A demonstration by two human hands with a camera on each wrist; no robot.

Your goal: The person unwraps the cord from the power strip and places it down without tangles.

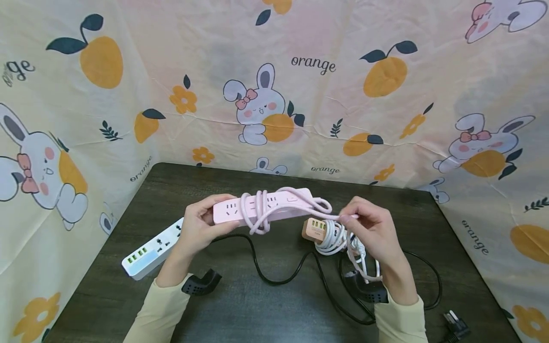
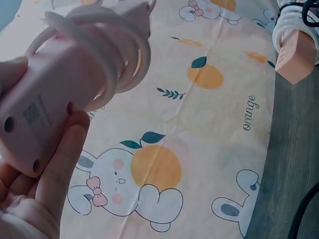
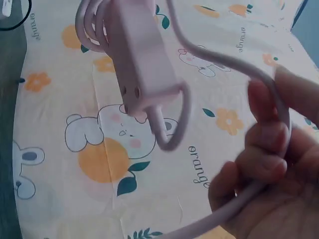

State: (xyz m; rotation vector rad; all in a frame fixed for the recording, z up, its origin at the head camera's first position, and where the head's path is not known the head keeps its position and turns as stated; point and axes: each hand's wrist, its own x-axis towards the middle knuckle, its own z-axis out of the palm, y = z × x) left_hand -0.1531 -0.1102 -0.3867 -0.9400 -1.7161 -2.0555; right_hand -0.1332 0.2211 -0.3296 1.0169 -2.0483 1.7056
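Note:
A pink power strip (image 1: 225, 212) is held up over the dark table, its sockets toward the head camera. My left hand (image 1: 199, 224) grips its left end, thumb on one side and fingers on the other. Several loops of pink cord (image 1: 261, 209) are wound round the strip's middle. From there the cord stretches right to my right hand (image 1: 373, 228), which pinches it. In the right wrist view the fingers (image 3: 264, 162) curl round the cord (image 3: 229, 62), and a short bend of cord leaves the strip's end. The plug end of the pink cord cannot be made out.
On the table (image 1: 274, 314), a white power strip (image 1: 147, 255) lies at the left, partly behind the left forearm. A peach-coloured block (image 1: 315, 229) bound with white cord (image 1: 332, 238) lies below the right hand. A black cord (image 1: 274, 283) snakes across; a black plug (image 1: 456, 327) lies front right.

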